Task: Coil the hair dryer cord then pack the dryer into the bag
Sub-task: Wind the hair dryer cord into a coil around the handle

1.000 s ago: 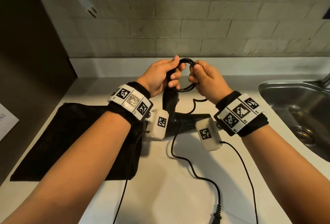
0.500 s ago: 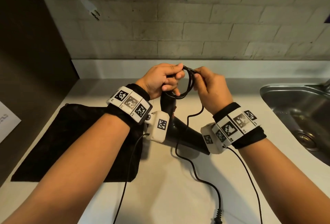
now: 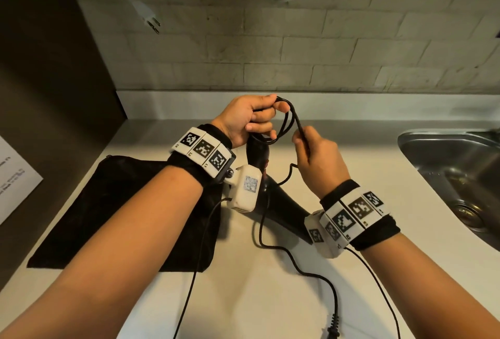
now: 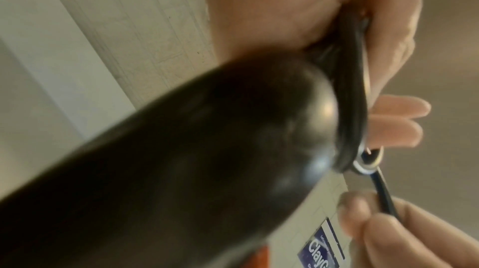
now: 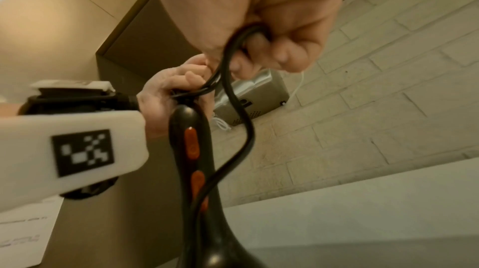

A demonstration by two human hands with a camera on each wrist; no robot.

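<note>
Left hand: your left hand (image 3: 244, 119) is clamped on the coiled loops of the cord (image 3: 286, 125), thumb and fingers pinching them just above the handle of the hair dryer (image 3: 273, 198); the handle end hangs from that grip
Right hand: your right hand (image 3: 316, 157) is closed round a straight run of the cord, just right of the loops; the two hands are near each other but apart
Hair dryer: black, orange buttons on its handle; it tilts, handle up, barrel down over the table (image 3: 243, 298)
Cord: beyond your right hand it trails down beside the dryer and across the table to its plug (image 3: 333, 330)
Bag: the black bag (image 3: 121, 211) lies flat on the table, left of the dryer
Sink: a steel sink (image 3: 454, 165) sits well right of the dryer
</note>
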